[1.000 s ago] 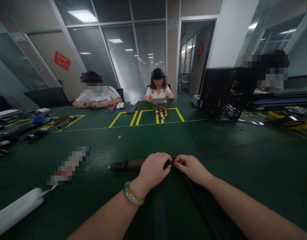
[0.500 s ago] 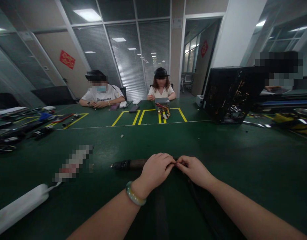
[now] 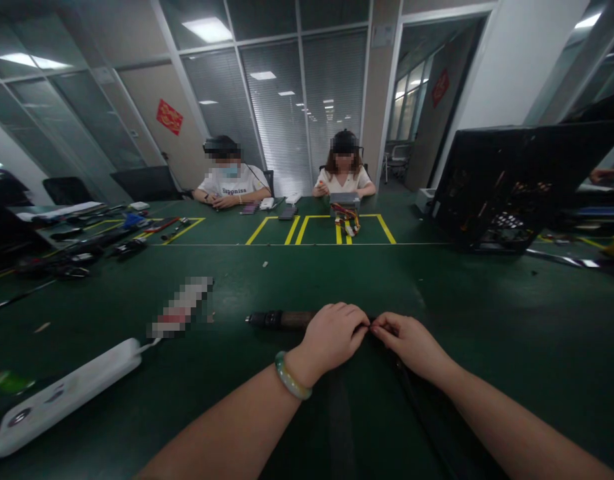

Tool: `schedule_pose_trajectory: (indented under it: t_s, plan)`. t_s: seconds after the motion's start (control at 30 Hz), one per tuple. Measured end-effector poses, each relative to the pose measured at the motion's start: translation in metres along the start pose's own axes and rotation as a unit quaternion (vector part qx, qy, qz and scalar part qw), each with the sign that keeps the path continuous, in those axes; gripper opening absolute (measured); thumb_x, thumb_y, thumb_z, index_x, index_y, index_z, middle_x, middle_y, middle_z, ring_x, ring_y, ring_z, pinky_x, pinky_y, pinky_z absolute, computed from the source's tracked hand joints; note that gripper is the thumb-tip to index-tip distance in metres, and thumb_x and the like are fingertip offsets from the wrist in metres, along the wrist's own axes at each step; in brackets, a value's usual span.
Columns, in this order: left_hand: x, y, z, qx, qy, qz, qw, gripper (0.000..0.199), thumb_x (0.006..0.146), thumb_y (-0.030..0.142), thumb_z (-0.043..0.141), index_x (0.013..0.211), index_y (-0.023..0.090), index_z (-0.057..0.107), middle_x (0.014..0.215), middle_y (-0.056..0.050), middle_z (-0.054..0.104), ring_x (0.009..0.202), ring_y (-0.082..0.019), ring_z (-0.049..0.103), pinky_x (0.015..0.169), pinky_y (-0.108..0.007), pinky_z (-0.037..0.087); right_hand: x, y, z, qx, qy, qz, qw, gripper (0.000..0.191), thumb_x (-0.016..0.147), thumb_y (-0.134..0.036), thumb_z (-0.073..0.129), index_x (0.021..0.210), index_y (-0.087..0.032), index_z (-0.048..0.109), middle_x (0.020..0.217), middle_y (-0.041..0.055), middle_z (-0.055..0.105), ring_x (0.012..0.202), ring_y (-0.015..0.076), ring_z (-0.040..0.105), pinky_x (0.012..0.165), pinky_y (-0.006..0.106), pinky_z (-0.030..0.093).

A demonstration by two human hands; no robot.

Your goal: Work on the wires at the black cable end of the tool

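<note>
A dark cylindrical tool [image 3: 294, 321] with a metal tip at its left end lies crosswise on the green table [image 3: 227, 413]. My left hand [image 3: 334, 333], below a green bangle [image 3: 291, 377], is wrapped over the right part of the tool. Just right of it, my right hand [image 3: 411, 343] pinches at the tool's right end, where a black cable [image 3: 411, 393] runs down toward me. The fingertips of both hands meet there, and what lies between them is too small to make out.
At front left lie a white power strip [image 3: 71, 393] and a blurred-out flat object [image 3: 181, 310]. A black computer case [image 3: 517, 187] stands at right. Two people sit across the table behind a grey box [image 3: 345, 198] with wires. Tools and cables [image 3: 91, 253] lie at far left.
The view has turned left, so everything appears shifted to the right. Both hands stay at the same part of the tool.
</note>
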State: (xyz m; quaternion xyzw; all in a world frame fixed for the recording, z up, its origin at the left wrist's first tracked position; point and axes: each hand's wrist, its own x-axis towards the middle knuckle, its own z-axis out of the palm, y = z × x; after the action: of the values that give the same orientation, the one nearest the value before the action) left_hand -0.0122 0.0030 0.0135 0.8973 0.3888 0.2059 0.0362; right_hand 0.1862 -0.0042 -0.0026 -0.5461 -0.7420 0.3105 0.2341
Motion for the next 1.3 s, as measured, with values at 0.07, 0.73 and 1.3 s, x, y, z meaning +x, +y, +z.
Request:
schedule_pose_trajectory:
  t_s: [0.07,0.73,1.3]
  plan:
    - [0.0001,0.0002,-0.0003,0.003,-0.001,0.001,1.000,0.012,0.093,0.024,0.050,0.100,0.022,0.060,0.102,-0.001,0.063,0.096,-0.017,0.057,0.085,-0.034,0.044,-0.0001,0.0005,0.0002,0.008,-0.004,0.008,1.000,0.025,0.091,-0.041,0.049,0.090,-0.022,0.066,0.073,-0.0004,0.065,0.063,0.0139,0.057,0.057,0.023,0.037]
    - [0.0009,-0.0045,0.0034,-0.024,0.010,0.000,1.000,0.010,0.091,0.024,0.053,0.098,0.022,0.060,0.099,-0.001,0.064,0.094,-0.018,0.057,0.083,-0.034,0.043,0.0021,-0.0034,-0.0016,0.004,-0.004,-0.006,1.000,0.024,0.091,-0.040,0.050,0.086,-0.023,0.066,0.070,-0.0016,0.064,0.063,0.0145,0.058,0.058,0.024,0.038]
    - [0.0028,-0.0042,0.0015,-0.002,-0.003,-0.011,1.000,0.010,0.086,0.023,0.060,0.096,0.022,0.058,0.097,0.000,0.064,0.093,-0.018,0.057,0.081,-0.033,0.042,0.0036,-0.0027,-0.0028,-0.002,-0.004,-0.010,1.000,0.024,0.090,-0.038,0.049,0.086,-0.022,0.066,0.070,-0.0007,0.065,0.065,0.0156,0.059,0.058,0.025,0.038]
